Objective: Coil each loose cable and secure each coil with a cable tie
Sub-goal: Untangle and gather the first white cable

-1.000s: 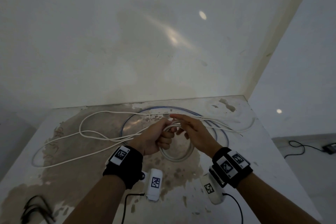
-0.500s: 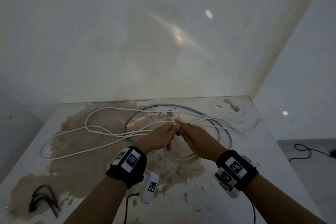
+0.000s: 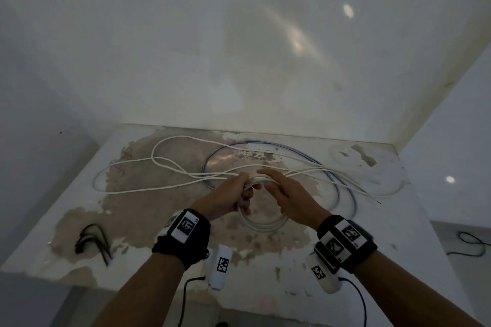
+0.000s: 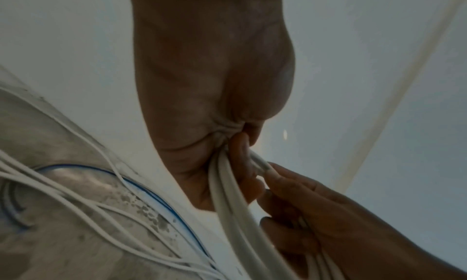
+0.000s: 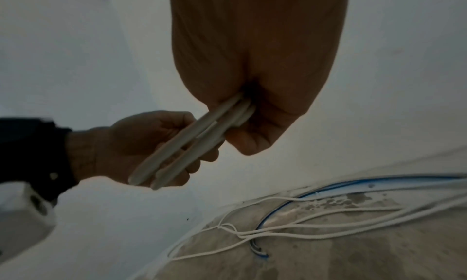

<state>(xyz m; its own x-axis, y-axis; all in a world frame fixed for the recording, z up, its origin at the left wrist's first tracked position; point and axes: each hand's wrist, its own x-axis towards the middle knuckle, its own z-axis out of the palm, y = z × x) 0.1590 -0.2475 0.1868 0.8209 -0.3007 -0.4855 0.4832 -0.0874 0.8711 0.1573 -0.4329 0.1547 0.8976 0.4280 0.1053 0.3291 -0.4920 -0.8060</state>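
Coil: the thick white cable (image 3: 261, 223), wound into a few turns, hung between my two hands above the middle of the surface (image 3: 398, 233), its lower loop nearly down on it.
Left hand: my left hand (image 3: 225, 198) had its fingers (image 4: 242, 164) curled round the gathered turns at the top of the coil.
Right hand: my right hand (image 3: 289, 198) pinched the same turns just beside the left, with its palm turned down over them.
Risk: I judged the turns could spring apart if either hold slackened, since no tie was on them yet.
Risk of tangling: the thin white cord (image 3: 170, 164) and the blue cable (image 3: 342, 194) lay sprawled right under the coil, so a low loop could have caught on them.
Ties: the dark cable ties (image 3: 93, 240) lay well off to the left, and reaching them meant holding the coil with one hand.
Change: half a second before, my hands had been pressed together fingertip to fingertip; they had since drawn slightly apart along the turns.
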